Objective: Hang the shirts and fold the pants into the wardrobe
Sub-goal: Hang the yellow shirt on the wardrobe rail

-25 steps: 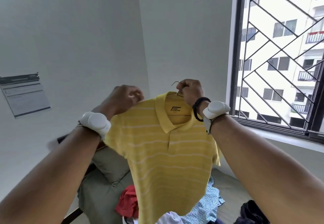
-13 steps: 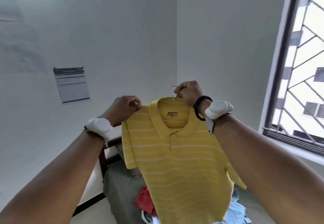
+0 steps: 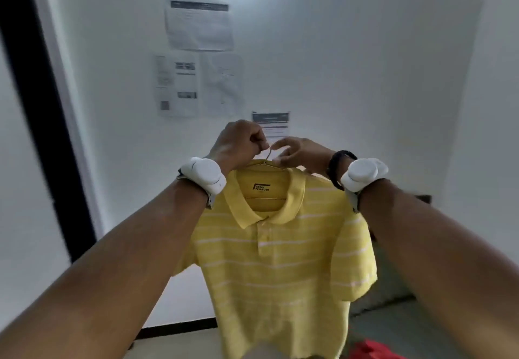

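A yellow polo shirt [image 3: 275, 269] with thin white stripes hangs on a thin wire hanger [image 3: 265, 163] held up in front of me. My left hand [image 3: 240, 144] is curled in a fist around the hanger's hook. My right hand [image 3: 302, 153] sits just to the right of it, and its blurred fingers pinch the hanger's neck above the collar. The shirt hangs free below both wrists, collar facing me. The wardrobe is not in view.
Several printed sheets [image 3: 198, 26] are stuck on the white wall ahead. A dark door frame [image 3: 42, 111] runs down the left side. A red garment [image 3: 370, 350] lies at the bottom right on a grey-green bed [image 3: 393, 294].
My view has swung left from the window to the wall with papers. My left hand left the shirt's shoulder and took the hanger's hook beside my right hand.
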